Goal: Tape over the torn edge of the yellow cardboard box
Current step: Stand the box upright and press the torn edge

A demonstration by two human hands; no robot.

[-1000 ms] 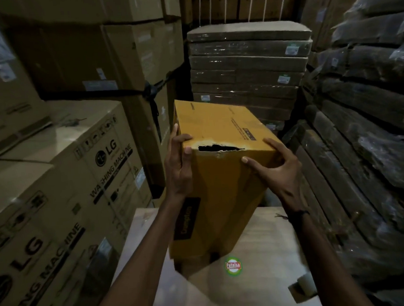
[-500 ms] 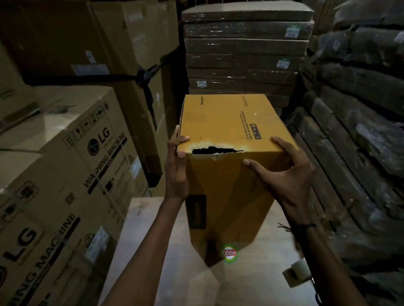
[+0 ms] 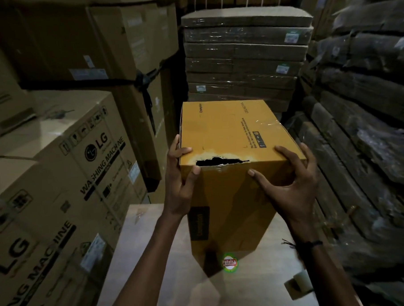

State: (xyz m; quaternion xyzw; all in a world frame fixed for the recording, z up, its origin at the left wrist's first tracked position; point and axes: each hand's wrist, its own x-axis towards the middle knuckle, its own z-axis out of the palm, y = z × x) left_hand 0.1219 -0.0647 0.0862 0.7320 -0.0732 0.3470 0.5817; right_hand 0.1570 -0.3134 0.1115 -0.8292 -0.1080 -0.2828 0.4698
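Nearest, at 5 o'clock on the pale tabletop [image 3: 155, 282], we note what looks like a tape roll [image 3: 300, 281], half cut off by our right forearm and too dim to confirm. At centre stands the yellow cardboard box [image 3: 233, 197], upright on the table, left hand [image 3: 180, 177] clasping its 9 o'clock corner and right hand [image 3: 290, 183] spread against its 3 o'clock side. We judge this the steadying step: the torn edge [image 3: 220, 161] gapes untaped, so next a hand must free itself for the tape; beyond, at 12 o'clock, the wrapped cartons [image 3: 245, 58] carry illegible labels.
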